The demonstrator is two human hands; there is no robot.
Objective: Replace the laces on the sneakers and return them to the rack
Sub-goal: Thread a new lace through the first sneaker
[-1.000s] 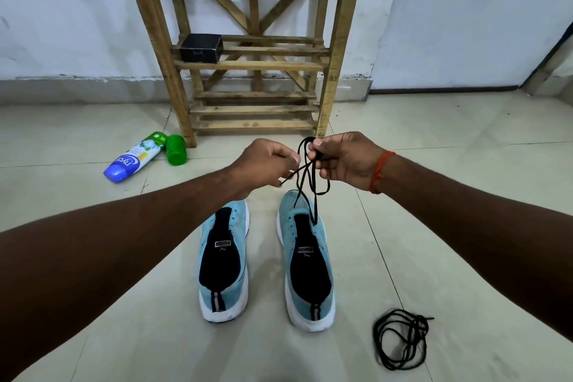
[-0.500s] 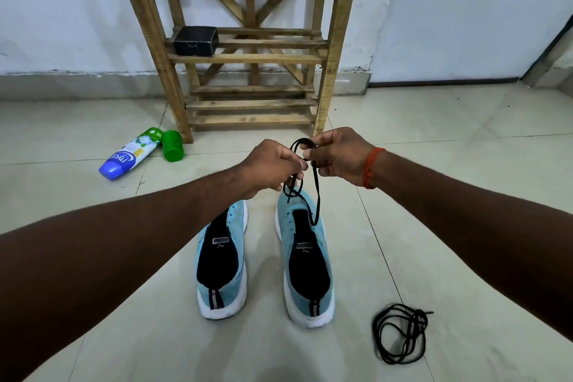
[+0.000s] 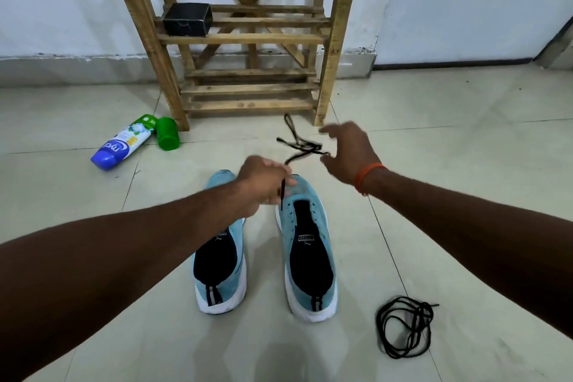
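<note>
1. The left sneaker and right sneaker stand side by side on the floor. Their long axes run away from the person, toes toward the wooden rack.
2. The left hand is clenched and pinches a black lace above the right sneaker's toe. A short end hangs down.
3. The right hand is released, fingers spread beside the lace. Blur hides whether the thumb touches it.
4. The left forearm covers part of the left sneaker.
5. A coiled lace lies right of the sneakers.
</note>
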